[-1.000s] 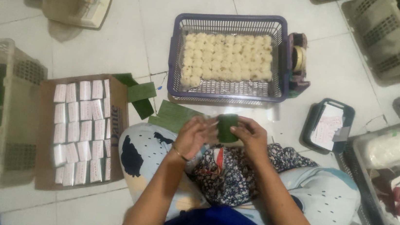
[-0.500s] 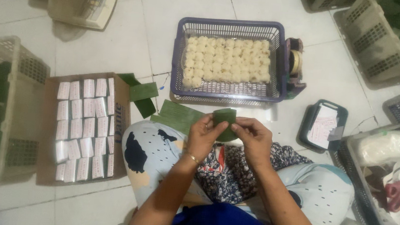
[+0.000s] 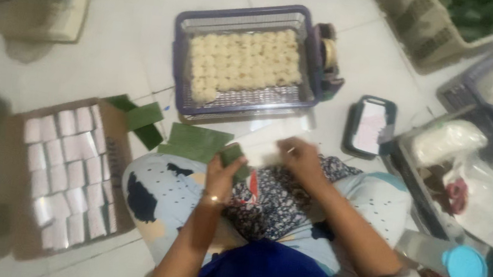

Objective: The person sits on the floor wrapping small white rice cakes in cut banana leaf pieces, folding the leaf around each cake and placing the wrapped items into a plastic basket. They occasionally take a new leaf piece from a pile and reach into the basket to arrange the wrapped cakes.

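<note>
The left hand (image 3: 223, 175), at centre frame over the lap, grasps a small folded green leaf parcel (image 3: 232, 154), fingers wrapped about its lower part; the parcel stands just above the knee. The right hand (image 3: 300, 157), just right of it, is apart from the parcel and loosely curled; motion blur prevents telling whether it pinches anything.

Flat matte green leaf strips (image 3: 195, 142) lie on the white tiled floor (image 3: 122, 54) immediately left of the parcel, with darker folded pieces (image 3: 142, 121) further left.

At upper centre stands a rectangular purple plastic mesh basket (image 3: 180, 60) holding rows of pale, lumpy round cakes (image 3: 242, 60). At lower left, a shallow brown cardboard tray (image 3: 116, 150) carries rows of small white rectangular wrapped packets (image 3: 68, 175), glossy in surface. Right of centre sits a dark rectangular plastic container with a white label-like sheet (image 3: 371, 126). At lower right is a clear bottle with a round light-blue cap (image 3: 464, 267).
</note>
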Demonstrator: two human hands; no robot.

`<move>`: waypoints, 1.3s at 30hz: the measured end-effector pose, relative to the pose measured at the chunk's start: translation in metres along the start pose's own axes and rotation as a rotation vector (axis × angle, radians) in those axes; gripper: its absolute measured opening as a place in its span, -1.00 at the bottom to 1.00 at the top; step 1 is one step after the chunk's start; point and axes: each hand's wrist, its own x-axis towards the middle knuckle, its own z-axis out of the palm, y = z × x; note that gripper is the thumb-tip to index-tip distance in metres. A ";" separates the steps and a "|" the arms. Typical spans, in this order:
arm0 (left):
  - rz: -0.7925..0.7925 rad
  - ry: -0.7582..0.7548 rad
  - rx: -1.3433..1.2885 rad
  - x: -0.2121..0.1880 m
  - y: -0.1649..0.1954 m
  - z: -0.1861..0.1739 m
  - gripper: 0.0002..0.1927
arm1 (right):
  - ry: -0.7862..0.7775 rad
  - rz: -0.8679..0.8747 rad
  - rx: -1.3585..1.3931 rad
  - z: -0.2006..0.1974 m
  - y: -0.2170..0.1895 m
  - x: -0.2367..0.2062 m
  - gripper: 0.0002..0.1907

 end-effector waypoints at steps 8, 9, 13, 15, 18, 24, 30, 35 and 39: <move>0.004 -0.050 -0.287 0.005 0.010 -0.027 -0.46 | 0.503 0.295 -0.703 -0.156 0.146 0.060 -0.80; -0.012 -0.037 -0.276 0.006 0.010 -0.024 -0.46 | 0.423 0.369 -0.748 -0.158 0.151 0.059 -0.77; -0.012 -0.099 -0.278 0.008 0.008 -0.004 -0.46 | 0.458 0.281 -0.733 -0.144 0.161 0.054 -0.68; -0.054 -0.086 -0.265 0.009 0.007 0.004 -0.47 | 0.496 0.365 -0.617 -0.141 0.158 0.054 -0.77; -0.084 -0.085 -0.251 0.008 0.008 0.012 -0.47 | 0.500 0.367 -0.616 -0.144 0.155 0.056 -0.83; -0.111 -0.092 -0.228 0.001 0.010 0.012 -0.48 | 0.537 0.370 -0.662 -0.138 0.159 0.057 -0.79; -0.072 -0.147 -0.252 -0.007 0.010 0.005 -0.48 | 0.500 0.343 -0.631 -0.143 0.167 0.052 -0.77; -0.068 -0.120 -0.253 -0.009 0.008 0.002 -0.47 | 0.658 0.297 -0.444 -0.150 0.164 0.040 -0.74; 0.061 -0.150 -0.230 -0.011 0.008 -0.003 -0.44 | 0.857 -0.076 -0.767 -0.141 0.136 0.047 -0.80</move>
